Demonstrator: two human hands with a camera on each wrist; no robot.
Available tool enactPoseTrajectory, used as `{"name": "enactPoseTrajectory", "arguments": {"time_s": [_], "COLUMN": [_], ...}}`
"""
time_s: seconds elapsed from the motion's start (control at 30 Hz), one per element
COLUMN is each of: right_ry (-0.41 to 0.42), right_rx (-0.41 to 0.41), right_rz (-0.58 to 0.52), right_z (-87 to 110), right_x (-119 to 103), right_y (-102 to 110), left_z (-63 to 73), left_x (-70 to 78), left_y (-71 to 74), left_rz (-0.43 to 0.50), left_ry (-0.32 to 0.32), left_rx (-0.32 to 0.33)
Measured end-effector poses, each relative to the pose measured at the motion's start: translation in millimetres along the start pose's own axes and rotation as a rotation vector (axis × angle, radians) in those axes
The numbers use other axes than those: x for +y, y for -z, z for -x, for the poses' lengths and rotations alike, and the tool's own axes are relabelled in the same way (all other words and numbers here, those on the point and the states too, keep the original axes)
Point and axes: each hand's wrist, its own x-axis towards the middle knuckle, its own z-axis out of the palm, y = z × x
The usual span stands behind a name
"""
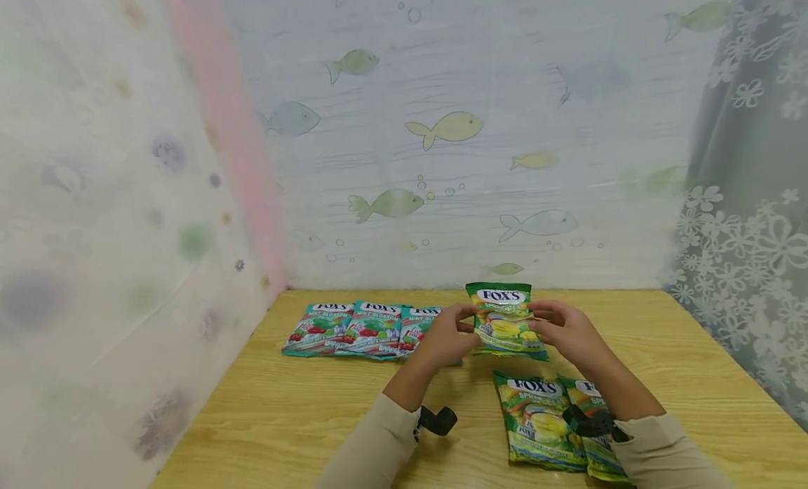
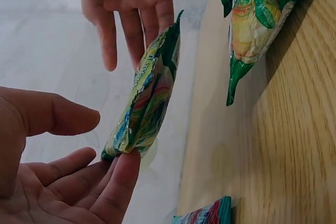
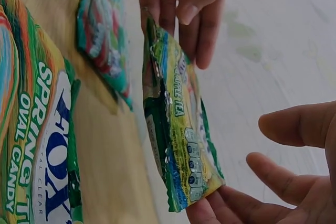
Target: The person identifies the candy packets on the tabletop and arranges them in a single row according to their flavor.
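Note:
A green and yellow Fox's Spring Tea candy bag (image 1: 505,327) is upright between the two hands, its front toward the head camera. My left hand (image 1: 445,335) supports its left side with the fingertips; in the left wrist view the thumb (image 2: 73,116) stands apart from it. On the opposite side, my right hand (image 1: 571,335) touches the bag's edge with extended fingers, and in the right wrist view its thumb (image 3: 294,124) is likewise off the bag. Below the hands, another Spring Tea bag (image 1: 536,426) lies flat, overlapping a similar bag (image 1: 596,447) partly hidden by the right wrist.
Three teal Mint Blossom candy bags (image 1: 372,329) lie in an overlapping row at the back left of the wooden table (image 1: 284,419), the rightmost partly behind the left hand. A fish-patterned curtain (image 1: 442,166) hangs along the table's far edge. Black wrist devices sit on both wrists.

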Motion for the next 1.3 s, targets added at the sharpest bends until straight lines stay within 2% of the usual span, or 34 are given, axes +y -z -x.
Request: {"name": "enactPoseTrajectory", "arguments": {"time_s": [0.27,0.43,0.63,1.03,1.3], "right_ry": [-0.007,-0.038,-0.053,-0.083,-0.089], "right_rx": [-0.028,-0.049,-0.100,-0.161,-0.196], "right_rz": [-0.035,-0.029,-0.046,-0.075,-0.080], "right_z": [-6.0,-10.2,-14.4,-18.4,-18.5], "right_x": [-0.1,4.0,11.1,18.9,22.5], "right_y": [-11.7,-17.0,-18.6,-23.0,-26.5], "left_z": [0.6,-1.1,-6.5,-11.9,-11.8], "left_x": [-8.7,-14.6,-20.7,-34.6,-34.1], "left_y": [12.0,11.2,8.3,4.4,2.5], "left_rz": [0.044,0.049,0.037,-0.121,-0.241], "left_ry": [0.001,0.014,0.067,0.063,0.047], "left_rx": [0.013,0.007,0.000,0.039,0.015]}}
